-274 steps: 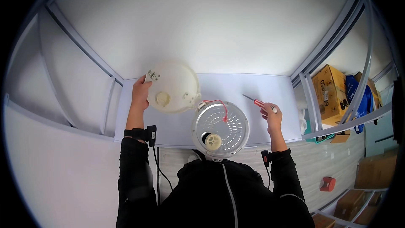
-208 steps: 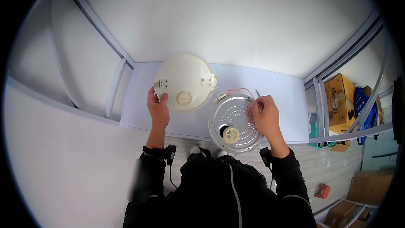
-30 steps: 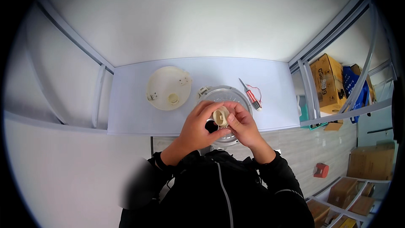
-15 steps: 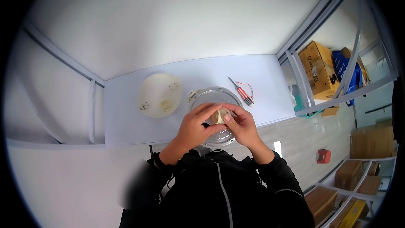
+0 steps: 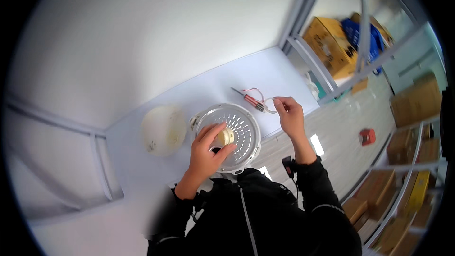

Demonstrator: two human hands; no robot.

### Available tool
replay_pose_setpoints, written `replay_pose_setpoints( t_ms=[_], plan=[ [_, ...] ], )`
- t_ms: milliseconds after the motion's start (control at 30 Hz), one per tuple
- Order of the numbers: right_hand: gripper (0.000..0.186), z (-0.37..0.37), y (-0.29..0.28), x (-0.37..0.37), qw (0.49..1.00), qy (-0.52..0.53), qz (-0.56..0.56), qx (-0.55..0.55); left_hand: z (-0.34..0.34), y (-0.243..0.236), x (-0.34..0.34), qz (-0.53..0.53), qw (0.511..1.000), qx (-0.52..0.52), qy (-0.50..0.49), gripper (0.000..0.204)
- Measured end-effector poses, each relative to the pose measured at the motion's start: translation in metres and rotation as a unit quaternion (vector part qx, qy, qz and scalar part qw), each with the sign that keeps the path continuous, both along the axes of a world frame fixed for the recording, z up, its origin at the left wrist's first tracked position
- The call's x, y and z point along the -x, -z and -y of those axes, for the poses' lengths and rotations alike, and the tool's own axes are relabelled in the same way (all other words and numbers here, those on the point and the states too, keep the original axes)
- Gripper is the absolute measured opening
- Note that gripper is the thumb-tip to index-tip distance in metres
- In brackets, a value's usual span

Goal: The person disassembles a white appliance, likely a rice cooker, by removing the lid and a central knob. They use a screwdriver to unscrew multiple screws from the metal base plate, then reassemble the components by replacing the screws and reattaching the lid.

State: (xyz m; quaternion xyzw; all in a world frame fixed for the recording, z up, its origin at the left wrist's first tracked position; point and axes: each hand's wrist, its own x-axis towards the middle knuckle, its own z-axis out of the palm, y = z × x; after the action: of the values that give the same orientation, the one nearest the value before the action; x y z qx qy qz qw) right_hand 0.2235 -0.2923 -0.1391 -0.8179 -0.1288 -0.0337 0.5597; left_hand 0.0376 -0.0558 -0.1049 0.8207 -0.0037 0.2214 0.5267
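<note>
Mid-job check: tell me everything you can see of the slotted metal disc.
The slotted metal disc is round, silvery and metallic-looking, with short slots fanning across its face and a small tab on its near rim. It lies slotted side up on the table. The left hand, holding a cream round part, partly hides it; contact is unclear.

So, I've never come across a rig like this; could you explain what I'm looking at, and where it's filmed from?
There is no robot here, just a person's two bare hands. The picture comes from a fisheye camera worn on the head, looking down, so straight edges bend near the rim. The left hand holds a cream cap over a slotted metal disc; the right hand pinches a thin pale ring. On the table, a cream cover lies left of the disc, and a screwdriver lies beside a red wire.
</note>
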Motion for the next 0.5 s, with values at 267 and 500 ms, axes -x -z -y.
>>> replay_pose_setpoints(
  t_ms=[267, 500],
  plan=[
    [0.025, 0.041, 0.071, -0.067, 0.99, 0.046, -0.112, 0.078, 0.019, -0.043, -0.005, 0.003, 0.998, -0.059, -0.004, 0.057],
    [0.018, 0.063, 0.105, -0.135, 0.985, -0.067, -0.103, 0.122, 0.084, -0.052, -0.019, -0.016, 0.99, -0.101, -0.094, 0.054]
  ],
)
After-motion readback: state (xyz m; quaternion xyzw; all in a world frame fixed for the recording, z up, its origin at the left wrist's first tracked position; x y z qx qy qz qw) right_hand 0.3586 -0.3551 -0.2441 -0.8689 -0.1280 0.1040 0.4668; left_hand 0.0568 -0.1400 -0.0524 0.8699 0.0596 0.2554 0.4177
